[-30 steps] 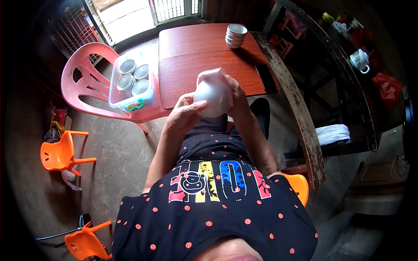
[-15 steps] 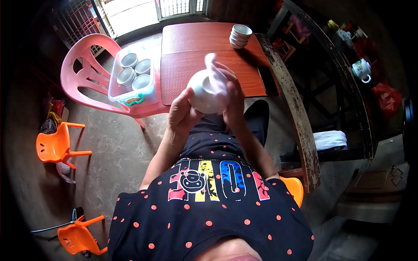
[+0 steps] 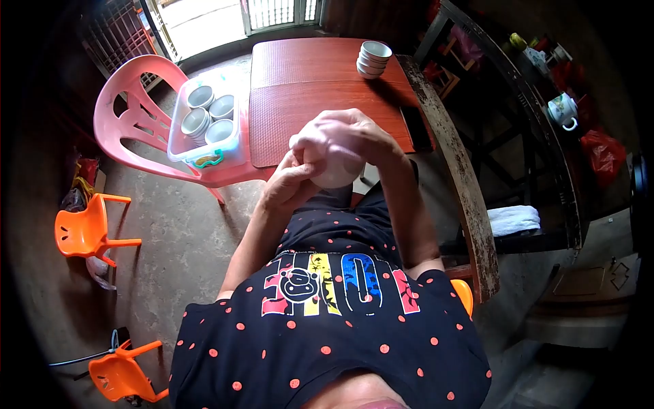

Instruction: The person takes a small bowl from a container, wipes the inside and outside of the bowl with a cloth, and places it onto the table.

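Observation:
A white bowl [image 3: 335, 176] is held in front of my body, over the near edge of the table, its base side facing me. My left hand [image 3: 286, 183] grips the bowl's left side, thumb pressed on the outside. My right hand [image 3: 368, 140] is closed on a pale pink cloth [image 3: 315, 142] and presses it against the upper part of the bowl. The right fingers are partly blurred, and the bowl's far side is hidden by the hands and cloth.
A red-brown table [image 3: 293, 85] carries a stack of bowls [image 3: 373, 60] and a dark phone-like slab [image 3: 415, 128]. Left of it, a clear plastic box [image 3: 178, 146] holding several bowls rests on a pink chair [image 3: 109, 109]. A worn wooden bench [image 3: 449, 157] stands at the right.
My right hand has swung up and over the bowl, carrying the cloth from its right side toward the upper left. My left hand still grips the bowl, which has tilted slightly.

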Demonstrator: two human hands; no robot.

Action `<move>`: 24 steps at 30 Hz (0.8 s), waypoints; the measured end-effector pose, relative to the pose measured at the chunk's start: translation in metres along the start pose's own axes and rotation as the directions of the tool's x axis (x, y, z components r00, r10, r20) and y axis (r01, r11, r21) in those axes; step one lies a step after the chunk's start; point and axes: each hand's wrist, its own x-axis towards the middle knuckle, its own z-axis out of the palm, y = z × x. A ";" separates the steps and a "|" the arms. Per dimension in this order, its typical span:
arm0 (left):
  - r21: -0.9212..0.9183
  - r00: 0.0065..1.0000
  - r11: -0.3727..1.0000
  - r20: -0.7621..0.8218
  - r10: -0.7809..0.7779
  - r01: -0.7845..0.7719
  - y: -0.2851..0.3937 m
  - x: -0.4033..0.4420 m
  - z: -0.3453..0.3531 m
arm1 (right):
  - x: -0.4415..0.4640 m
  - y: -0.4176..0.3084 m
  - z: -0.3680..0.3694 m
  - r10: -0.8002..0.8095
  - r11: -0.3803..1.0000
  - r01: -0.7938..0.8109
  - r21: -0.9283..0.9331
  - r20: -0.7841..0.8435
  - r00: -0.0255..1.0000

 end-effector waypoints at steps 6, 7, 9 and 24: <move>0.576 0.990 0.816 -0.086 0.113 -0.043 -0.013 0.008 -0.018 | -0.019 0.054 0.056 0.201 0.195 0.447 0.873 -0.482 0.853; 0.539 0.996 0.842 -0.078 0.045 0.004 -0.008 0.007 -0.017 | -0.022 0.054 0.053 0.146 0.620 0.335 0.709 -0.524 0.839; 0.455 0.996 0.885 -0.051 -0.079 0.094 0.007 0.004 -0.011 | -0.025 0.043 0.036 0.152 0.887 0.067 0.457 -0.427 0.891; -0.259 0.997 0.965 -0.082 0.010 -0.031 0.005 0.007 -0.021 | -0.002 0.038 0.022 -0.276 0.961 0.252 -0.117 -0.303 0.912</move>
